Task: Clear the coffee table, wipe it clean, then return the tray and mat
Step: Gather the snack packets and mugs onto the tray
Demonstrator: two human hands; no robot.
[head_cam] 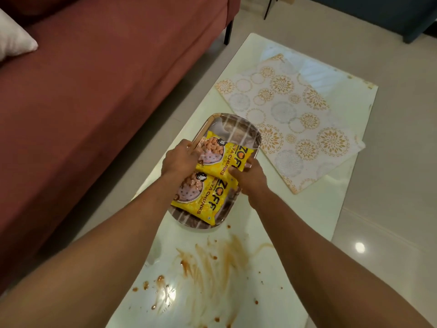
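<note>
Tray (246,132) gripped at both side rims by left hand (180,159) and right hand (248,178); two yellow packets (214,178) carried between grips.

Yellow packets (208,176); brown striped tray (246,133); white-gold floral mat (295,110); maroon sofa (106,79); brownish, probably sauce, smears (212,263).

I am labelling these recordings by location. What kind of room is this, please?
Most likely a home living room. A red sofa with a white cushion stands beside a low glossy coffee table, which holds a patterned mat and a tray with snack packets. The floor is tiled.
</note>
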